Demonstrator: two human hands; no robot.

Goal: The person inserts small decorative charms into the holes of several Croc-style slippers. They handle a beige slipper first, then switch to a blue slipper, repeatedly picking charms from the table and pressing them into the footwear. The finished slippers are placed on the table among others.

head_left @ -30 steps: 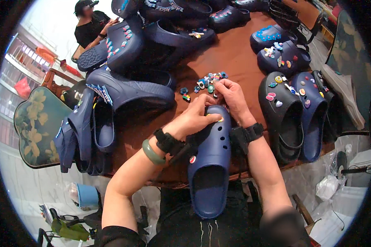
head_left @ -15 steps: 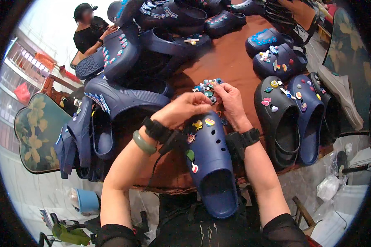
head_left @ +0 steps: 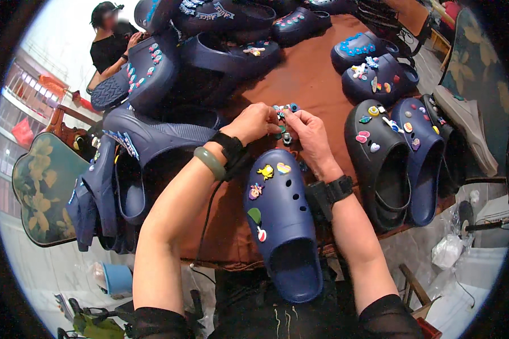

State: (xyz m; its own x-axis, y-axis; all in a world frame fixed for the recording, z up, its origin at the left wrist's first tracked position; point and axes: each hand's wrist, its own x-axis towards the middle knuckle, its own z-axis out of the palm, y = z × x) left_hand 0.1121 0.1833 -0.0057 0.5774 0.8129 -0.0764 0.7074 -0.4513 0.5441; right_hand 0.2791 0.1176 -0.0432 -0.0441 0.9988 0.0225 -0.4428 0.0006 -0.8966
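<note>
A navy clog (head_left: 283, 237) lies in front of me, toe pointing away, its heel end near my body. Charms sit along its left side: a yellow figure (head_left: 265, 171), a rainbow heart (head_left: 283, 168), a green leaf (head_left: 254, 215) and a red-and-white one (head_left: 261, 234). Several bare holes show on its right. Just beyond the toe is a small pile of loose shoe charms (head_left: 287, 137). My left hand (head_left: 255, 124) is closed over the pile's left side, fingertips partly hidden. On the other side my right hand (head_left: 311, 138) pinches a charm among them.
Navy clogs with charms (head_left: 164, 135) are heaped at left and far left. More decorated clogs, one black (head_left: 377, 152), stand at right beside a grey clog (head_left: 464, 127). A brown cloth (head_left: 311, 70) covers the table. Another person (head_left: 110, 45) stands at the far left.
Both hands have drawn a little closer together over the charms, and the left has shifted slightly away from me. The whole view has moved slightly; the clog stays put.
</note>
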